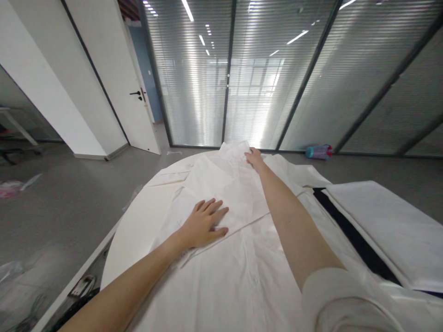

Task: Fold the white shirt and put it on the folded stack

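A white shirt (pixel 252 258) lies spread lengthwise over a round white table (pixel 145 226), its collar end at the far edge. My left hand (pixel 204 223) rests palm down on the shirt's middle, fingers stretched and spread, close to a fold edge that crosses the cloth. With my arm reached far forward, my right hand (pixel 255 158) is at the shirt's collar, its fingers bent onto the collar's right side. The fingertips there are small and partly hidden. One sleeve extends left across the tabletop.
Folded white cloth (pixel 387 226) with a dark layer (pixel 358 235) lies at the right. A blue-and-pink patterned cylinder (pixel 319 151) lies on the floor by the glass partition (pixel 263 83). A white door (pixel 114 69) stands ajar. Cables and a socket (pixel 82 286) show at lower left.
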`<state>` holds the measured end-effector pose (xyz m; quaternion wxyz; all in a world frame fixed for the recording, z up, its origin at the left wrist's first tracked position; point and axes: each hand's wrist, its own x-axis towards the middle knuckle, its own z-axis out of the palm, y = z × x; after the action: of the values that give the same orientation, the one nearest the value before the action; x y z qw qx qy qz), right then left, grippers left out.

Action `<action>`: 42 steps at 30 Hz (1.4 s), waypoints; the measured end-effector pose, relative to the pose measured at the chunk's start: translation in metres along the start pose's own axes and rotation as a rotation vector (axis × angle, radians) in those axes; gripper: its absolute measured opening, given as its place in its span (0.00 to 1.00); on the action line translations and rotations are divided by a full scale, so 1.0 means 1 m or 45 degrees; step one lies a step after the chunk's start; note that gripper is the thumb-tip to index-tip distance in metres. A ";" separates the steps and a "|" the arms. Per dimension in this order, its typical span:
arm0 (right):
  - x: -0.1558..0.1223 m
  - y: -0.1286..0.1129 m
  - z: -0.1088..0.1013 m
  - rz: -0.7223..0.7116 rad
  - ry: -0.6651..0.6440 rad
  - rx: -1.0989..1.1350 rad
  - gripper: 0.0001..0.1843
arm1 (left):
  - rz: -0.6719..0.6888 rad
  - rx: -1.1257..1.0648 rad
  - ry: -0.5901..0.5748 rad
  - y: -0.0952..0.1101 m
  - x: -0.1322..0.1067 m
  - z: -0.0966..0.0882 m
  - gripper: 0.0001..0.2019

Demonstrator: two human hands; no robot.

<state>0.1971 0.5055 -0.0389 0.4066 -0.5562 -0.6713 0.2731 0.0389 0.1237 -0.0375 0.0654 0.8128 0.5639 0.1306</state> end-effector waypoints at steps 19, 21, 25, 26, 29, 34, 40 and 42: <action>-0.051 -0.046 -0.010 -0.574 -0.256 -0.927 0.24 | -0.036 0.023 -0.031 0.004 0.000 -0.004 0.30; -0.057 -0.059 0.012 -0.615 -0.358 -0.943 0.27 | -0.038 0.023 -0.036 0.003 0.000 -0.003 0.30; -0.077 -0.064 0.049 -0.579 -0.613 -0.988 0.35 | -0.036 0.021 -0.028 0.003 0.000 -0.003 0.30; -0.081 -0.062 0.054 -0.552 -0.669 -0.998 0.38 | -0.035 0.021 -0.027 0.003 0.000 -0.003 0.30; -0.089 -0.056 0.059 -0.495 -0.784 -0.984 0.44 | -0.028 0.025 -0.035 0.003 0.000 -0.004 0.31; -0.087 -0.051 0.050 -0.464 -0.648 -0.896 0.43 | -0.028 0.047 -0.044 0.003 0.000 -0.004 0.30; -0.081 -0.047 0.041 -0.469 -0.643 -0.873 0.38 | -0.037 0.056 -0.065 0.003 0.001 -0.003 0.30; -0.081 -0.047 0.035 -0.513 -0.582 -0.858 0.34 | -0.044 0.055 -0.068 0.003 0.001 -0.003 0.30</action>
<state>0.1468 0.4186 -0.0380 0.0893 -0.4413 -0.8901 0.0706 0.0408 0.1232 -0.0336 0.0649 0.8074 0.5785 0.0956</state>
